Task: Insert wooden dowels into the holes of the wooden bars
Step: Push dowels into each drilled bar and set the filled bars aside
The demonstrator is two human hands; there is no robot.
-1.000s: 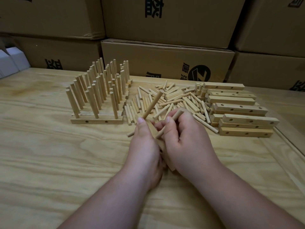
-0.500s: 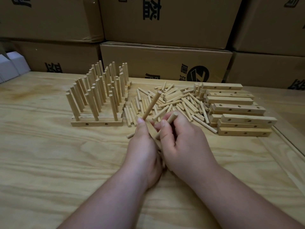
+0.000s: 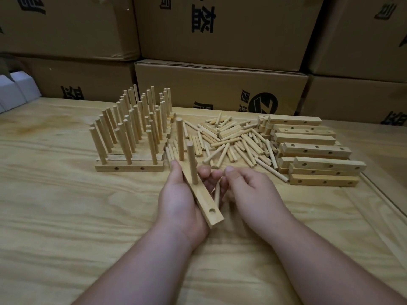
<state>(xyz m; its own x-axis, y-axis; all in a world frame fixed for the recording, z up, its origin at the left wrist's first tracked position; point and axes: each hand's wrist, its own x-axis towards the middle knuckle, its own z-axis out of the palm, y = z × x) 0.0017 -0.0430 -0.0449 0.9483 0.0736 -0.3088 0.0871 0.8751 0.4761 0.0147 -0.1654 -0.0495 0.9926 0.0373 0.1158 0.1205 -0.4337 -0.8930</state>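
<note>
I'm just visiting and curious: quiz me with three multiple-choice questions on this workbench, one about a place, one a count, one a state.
1. Where do the finished bars with upright pegs stand?
A. left of the loose dowels
B. right of them
C. on the boxes

2. How many dowels stand in the held bar?
A. none
B. two
C. five

3. What is the left hand doing?
A. lying flat on the table
B. holding the bar
C. pointing at a box

Answers: 1 A, they sit left of the loose dowels. 2 B, two pegs rise from it and one hole near its end is empty. 3 B, its fingers wrap the bar.
</note>
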